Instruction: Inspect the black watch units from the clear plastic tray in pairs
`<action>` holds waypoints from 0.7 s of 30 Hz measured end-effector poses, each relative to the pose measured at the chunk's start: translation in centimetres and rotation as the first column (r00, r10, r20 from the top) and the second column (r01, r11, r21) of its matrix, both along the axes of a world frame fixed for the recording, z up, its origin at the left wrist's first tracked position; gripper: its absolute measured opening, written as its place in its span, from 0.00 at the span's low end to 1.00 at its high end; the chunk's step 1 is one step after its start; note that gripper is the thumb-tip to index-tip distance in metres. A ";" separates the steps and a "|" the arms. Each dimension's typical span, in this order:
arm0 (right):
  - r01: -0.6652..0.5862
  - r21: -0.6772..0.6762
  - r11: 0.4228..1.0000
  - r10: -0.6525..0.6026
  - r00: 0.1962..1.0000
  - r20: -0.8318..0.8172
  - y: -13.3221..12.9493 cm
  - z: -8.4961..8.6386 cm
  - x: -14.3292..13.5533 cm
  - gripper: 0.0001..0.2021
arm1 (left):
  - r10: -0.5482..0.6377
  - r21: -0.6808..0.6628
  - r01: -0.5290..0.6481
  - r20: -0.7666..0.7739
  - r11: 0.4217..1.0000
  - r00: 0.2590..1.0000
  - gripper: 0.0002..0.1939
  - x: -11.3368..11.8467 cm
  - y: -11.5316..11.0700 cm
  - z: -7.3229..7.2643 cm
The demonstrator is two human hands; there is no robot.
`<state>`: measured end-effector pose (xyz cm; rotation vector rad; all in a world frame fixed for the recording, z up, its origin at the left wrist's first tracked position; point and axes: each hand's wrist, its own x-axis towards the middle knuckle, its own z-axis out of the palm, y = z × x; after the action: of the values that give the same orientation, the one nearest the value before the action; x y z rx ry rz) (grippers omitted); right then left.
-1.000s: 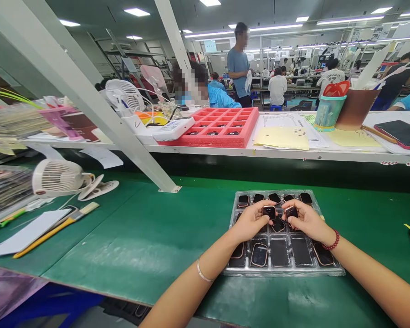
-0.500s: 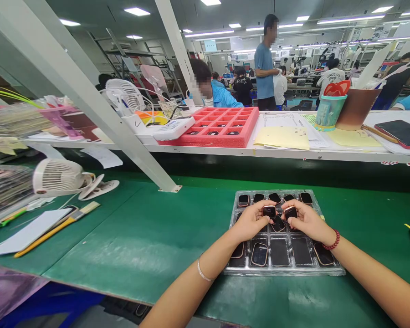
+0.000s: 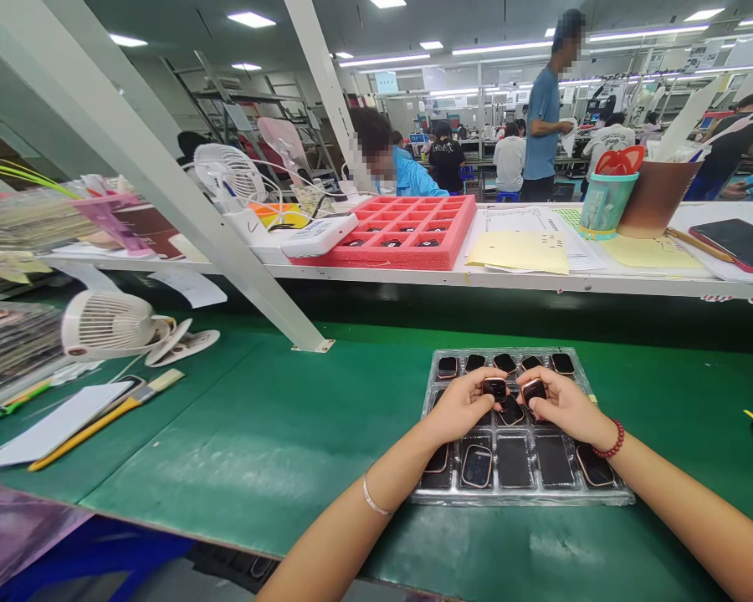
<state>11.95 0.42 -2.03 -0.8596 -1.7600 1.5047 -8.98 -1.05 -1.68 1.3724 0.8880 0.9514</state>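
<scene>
Both hands are over a clear plastic tray [image 3: 520, 499] whose compartments hold several smartwatch faces with black screens and gold rims. My left hand [image 3: 463, 405] is closed on one watch face [image 3: 494, 388], gripped at its edges, screen up. In my right hand [image 3: 565, 406] is a second watch face [image 3: 533, 390], pinched between thumb and fingers. The two held pieces are a small gap apart. Just below them another watch face [image 3: 510, 410] lies tilted in its compartment. In the front row, a watch face [image 3: 477, 466] sits left of two compartments showing only dark lining.
A shelf [image 3: 527, 287] runs behind the green bench, carrying a red foam tray [image 3: 458, 238], papers, a cup [image 3: 608, 205] and a phone [image 3: 737, 242]. To the left are a white fan [image 3: 108, 324], a brush [image 3: 106, 422] and a slanted white post [image 3: 269, 293]. Co-workers are beyond the shelf.
My hands and the two watch faces have stayed practically still. Behind the shelf, the standing person in blue has moved to the right.
</scene>
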 end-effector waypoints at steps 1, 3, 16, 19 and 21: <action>-0.003 0.000 1.000 0.003 1.000 -0.001 0.0 0.0 0.0 0.14 | -0.001 0.004 0.001 -0.003 1.000 1.000 0.18 0.0 0.0 0.0; -0.008 -0.001 1.000 0.008 1.000 -0.001 0.0 0.1 0.0 0.14 | -0.005 0.011 0.005 -0.008 1.000 1.000 0.19 0.0 0.0 0.0; -0.007 -0.007 1.000 0.007 1.000 0.022 -0.1 0.3 -0.1 0.13 | -0.001 0.022 0.001 -0.023 1.000 1.000 0.17 0.0 0.0 0.2; -0.009 -0.004 1.000 0.009 1.000 0.025 -0.1 0.3 -0.1 0.13 | -0.003 0.024 0.004 -0.027 1.000 1.000 0.17 0.0 0.0 0.1; -0.011 -0.001 1.000 0.011 0.999 0.032 -0.1 0.3 -0.1 0.13 | 0.001 0.026 0.000 -0.028 1.000 1.000 0.17 0.1 0.0 0.2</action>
<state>11.85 0.35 -1.74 -0.8807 -1.7898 1.5068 -8.91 -1.08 -1.50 1.4104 0.8999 0.9489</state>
